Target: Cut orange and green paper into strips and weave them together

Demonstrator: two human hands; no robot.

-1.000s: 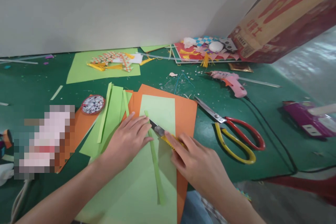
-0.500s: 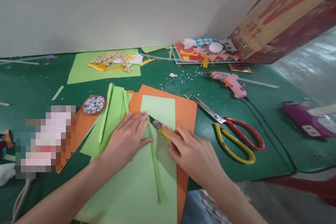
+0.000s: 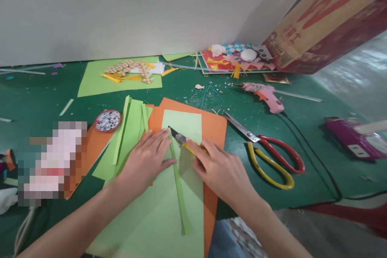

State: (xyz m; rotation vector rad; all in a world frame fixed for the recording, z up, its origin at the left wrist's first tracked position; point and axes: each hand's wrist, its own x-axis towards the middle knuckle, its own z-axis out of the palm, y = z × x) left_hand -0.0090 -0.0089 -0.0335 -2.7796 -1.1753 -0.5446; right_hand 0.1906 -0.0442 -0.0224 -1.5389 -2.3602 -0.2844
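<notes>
My right hand (image 3: pixel 219 167) grips a yellow utility knife (image 3: pixel 192 145), its dark blade pointing up and left. The blade tip meets the upper end of a narrow green paper strip (image 3: pixel 180 193). My left hand (image 3: pixel 151 155) lies flat with fingers stretched out, pressing on the paper beside the strip, fingertips close to the blade. Under both hands is a light green sheet (image 3: pixel 145 221), on top of orange paper (image 3: pixel 216 129). Folded green strips (image 3: pixel 121 133) lie just left of my left fingers.
Red-and-yellow-handled scissors (image 3: pixel 256 139) lie right of the paper, near a pink glue gun (image 3: pixel 264 92) with a trailing cord. A round container of googly eyes (image 3: pixel 108 121) sits at left. A paper bag (image 3: pixel 320 28) stands at the back right, and a purple box-like object (image 3: pixel 353 137) lies far right.
My right hand has shifted the knife slightly up and left, so its blade tip is now at the strip's upper end. The left hand has stayed in place.
</notes>
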